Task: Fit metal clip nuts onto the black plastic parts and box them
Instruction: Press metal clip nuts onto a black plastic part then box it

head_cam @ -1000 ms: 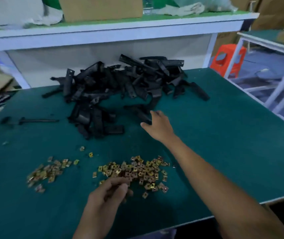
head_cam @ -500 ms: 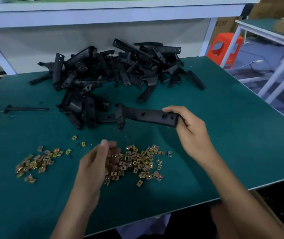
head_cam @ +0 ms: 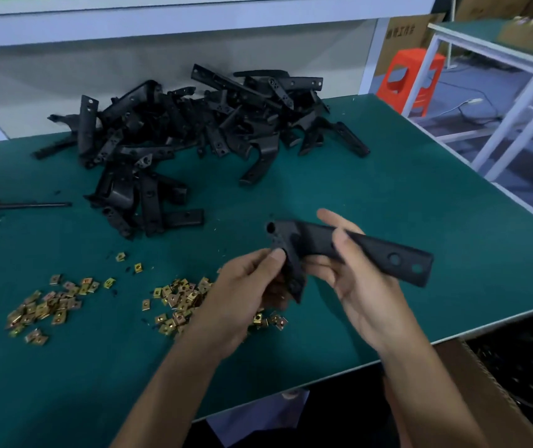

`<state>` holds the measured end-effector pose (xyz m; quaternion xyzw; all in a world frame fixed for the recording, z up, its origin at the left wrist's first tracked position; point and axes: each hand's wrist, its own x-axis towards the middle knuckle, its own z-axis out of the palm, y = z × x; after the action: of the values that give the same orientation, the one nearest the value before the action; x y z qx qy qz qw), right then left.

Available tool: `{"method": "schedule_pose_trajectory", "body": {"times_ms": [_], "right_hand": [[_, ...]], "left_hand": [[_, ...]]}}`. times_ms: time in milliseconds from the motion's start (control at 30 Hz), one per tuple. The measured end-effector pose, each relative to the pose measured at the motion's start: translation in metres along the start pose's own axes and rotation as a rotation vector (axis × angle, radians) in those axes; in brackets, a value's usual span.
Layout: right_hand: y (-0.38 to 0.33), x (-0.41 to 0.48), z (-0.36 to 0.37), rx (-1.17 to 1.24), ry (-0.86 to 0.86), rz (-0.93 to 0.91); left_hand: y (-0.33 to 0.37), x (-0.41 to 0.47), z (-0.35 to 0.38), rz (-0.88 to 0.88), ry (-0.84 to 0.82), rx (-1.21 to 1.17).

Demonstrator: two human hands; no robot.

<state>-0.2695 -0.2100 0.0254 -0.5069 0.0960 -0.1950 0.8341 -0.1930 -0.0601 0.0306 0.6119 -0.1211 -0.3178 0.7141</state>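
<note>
- A green table (head_cam: 404, 195) takes up most of the view, with a white shelf frame along its far edge.
- A heap of black parts (head_cam: 174, 124) is piled on the far half of the table, with pieces lying crosswise over one another.
- A cardboard box (head_cam: 478, 389) is seen below the table's near right corner. Dark pieces lie inside it, too dim to be told apart.
- An orange stool (head_cam: 409, 76) is seen on the floor beyond the table's far right corner.
- One long black part (head_cam: 378, 248) is held above the table, near its front edge and apart from the heap. Two holes are seen in its right end, and a short bent leg hangs from its left end.
- The part is gripped near its middle by the right hand (head_cam: 368, 292), with the thumb laid over the top and the fingers underneath.
- The bent leg is pinched by the left hand (head_cam: 242, 299), with the thumb pressed on its face. The two hands are close together. Whether a nut is held there cannot be told.
- A larger heap of clip nuts (head_cam: 181, 295) lies on the table under the left hand and is partly hidden by it.
- A smaller heap of clip nuts (head_cam: 45, 310) lies well to the left.
- A thin black rod (head_cam: 32, 205) lies flat near the table's left edge.
- Two loose clip nuts (head_cam: 138, 268) lie between the nut heaps and the black parts.
</note>
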Motion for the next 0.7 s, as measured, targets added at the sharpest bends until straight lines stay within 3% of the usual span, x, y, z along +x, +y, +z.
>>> {"method": "schedule_pose_trajectory", "body": {"times_ms": [133,200,567,700], "right_hand": [[0.004,0.004,-0.020,0.151,0.267,0.021],[0.006,0.000,-0.030,0.225,0.308,0.035],[0.041,-0.022,-0.025,0.381,0.277,0.111],[0.051,-0.022,-0.015,0.459,0.255,0.188]], "left_hand": [[-0.025,0.013,-0.009,0.215,0.130,1.080],[-0.037,0.014,-0.009,0.244,0.103,1.308],[-0.046,0.016,-0.012,0.278,0.126,1.255],[-0.035,0.005,-0.013,0.281,0.216,1.004]]}}
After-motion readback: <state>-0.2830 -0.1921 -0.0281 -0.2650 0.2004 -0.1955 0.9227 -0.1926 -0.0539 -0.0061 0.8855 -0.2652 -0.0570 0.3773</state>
